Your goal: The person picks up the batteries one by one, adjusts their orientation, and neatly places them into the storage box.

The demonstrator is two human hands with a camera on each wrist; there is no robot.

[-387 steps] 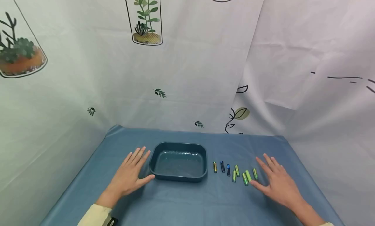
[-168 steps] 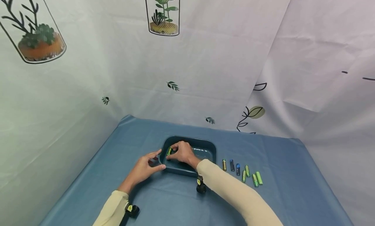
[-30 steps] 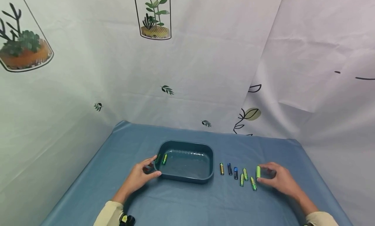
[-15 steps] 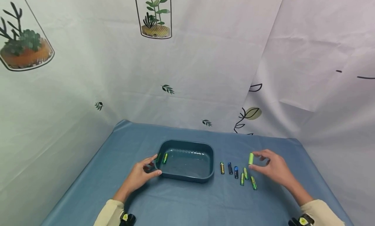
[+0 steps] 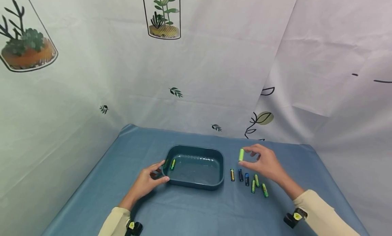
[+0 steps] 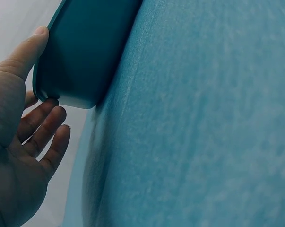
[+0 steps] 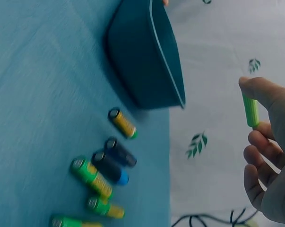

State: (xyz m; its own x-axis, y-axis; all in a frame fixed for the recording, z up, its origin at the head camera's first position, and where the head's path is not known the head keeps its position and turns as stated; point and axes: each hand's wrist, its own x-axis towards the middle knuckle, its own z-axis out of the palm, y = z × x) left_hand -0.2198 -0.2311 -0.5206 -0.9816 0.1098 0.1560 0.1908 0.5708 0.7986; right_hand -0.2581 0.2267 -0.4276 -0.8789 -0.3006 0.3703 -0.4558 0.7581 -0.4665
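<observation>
My right hand (image 5: 264,161) holds a plain light-green battery (image 5: 241,154) by its ends, between thumb and fingertips, raised above the table to the right of the dark teal dish (image 5: 192,185). In the right wrist view the pinched battery (image 7: 250,110) stands nearly upright in the frame. My left hand (image 5: 145,183) grips the left end of the dish, thumb at its near corner and fingers at its side; the left wrist view shows the thumb (image 6: 31,49) on the rim. Inside the dish, near its left wall, lies one green-and-yellow battery (image 5: 173,164).
Right of the dish lie several batteries on the blue cloth (image 5: 196,212): a gold one (image 5: 232,175), dark blue ones (image 5: 246,179) and green ones (image 5: 264,190). A white patterned curtain (image 5: 196,103) rises behind the table's far edge.
My right hand has lifted the light-green battery from the right end of the group and carried it left, toward the dish. The left hand stays at the dish.
</observation>
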